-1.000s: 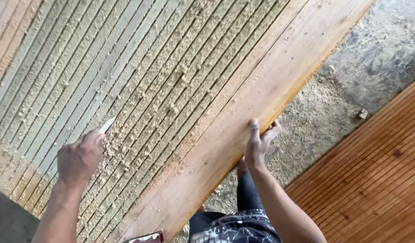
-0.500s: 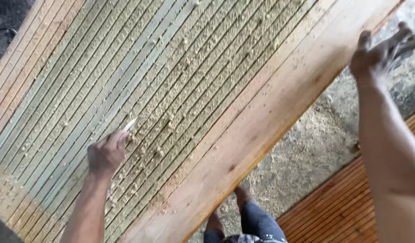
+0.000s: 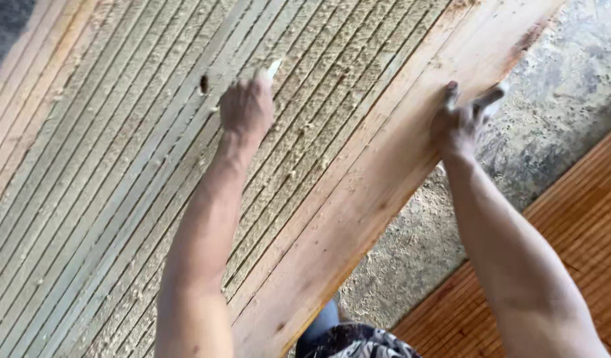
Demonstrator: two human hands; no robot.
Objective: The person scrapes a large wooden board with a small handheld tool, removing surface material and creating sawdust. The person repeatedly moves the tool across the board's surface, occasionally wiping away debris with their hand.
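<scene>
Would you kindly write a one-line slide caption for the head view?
Left hand runs a pale tool along a sawdust-filled grooved wooden panel while right hand grips its edge.

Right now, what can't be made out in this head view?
- Tool in the left hand: only a pale tip shows; the fist hides the rest.
- Grooved wooden panel: cut off by the frame's top, left and bottom edges.
- Right hand on the panel edge: fingers beyond the edge are hidden.

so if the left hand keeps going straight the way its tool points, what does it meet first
Probably only more sawdust in the grooves of the grooved wooden panel. The left hand points its pale tool tip up along the grooves, and that line looks free to the picture's top edge.
</scene>
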